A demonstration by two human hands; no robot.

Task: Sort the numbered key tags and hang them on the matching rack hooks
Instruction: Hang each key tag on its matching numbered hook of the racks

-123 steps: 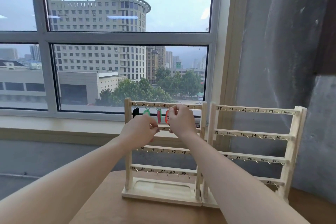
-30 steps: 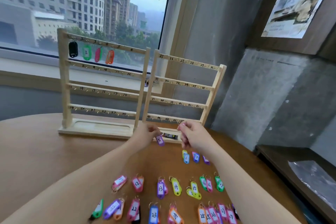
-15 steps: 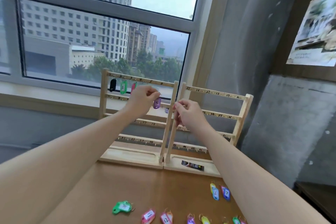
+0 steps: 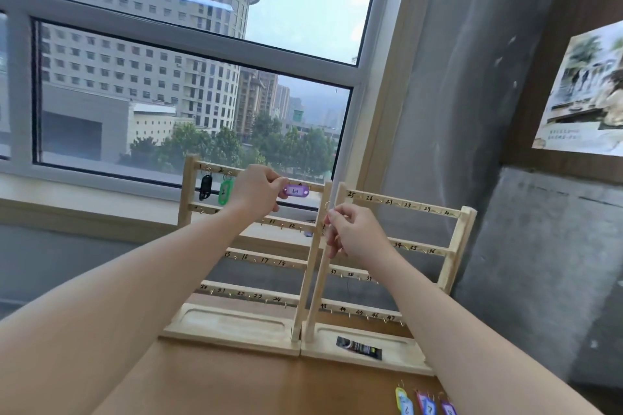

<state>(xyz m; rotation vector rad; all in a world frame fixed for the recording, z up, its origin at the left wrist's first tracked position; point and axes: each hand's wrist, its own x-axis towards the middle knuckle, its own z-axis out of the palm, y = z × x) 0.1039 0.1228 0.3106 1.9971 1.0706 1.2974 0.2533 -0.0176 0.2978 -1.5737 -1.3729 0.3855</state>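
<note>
The left hand (image 4: 257,190) covers the middle of the left rack's (image 4: 251,246) top rail, hiding the hooks and any tags there; the numeral on the purple tag (image 4: 296,191) is too blurred to read. The right hand (image 4: 354,234) masks the first numbers on the right rack's (image 4: 397,253) second rail. The tags on the bench (image 4: 425,404) are cut off by the bottom edge.

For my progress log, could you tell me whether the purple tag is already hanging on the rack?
Not yet: the left hand pinches the purple tag sideways before the top rail; it does not dangle.
</note>
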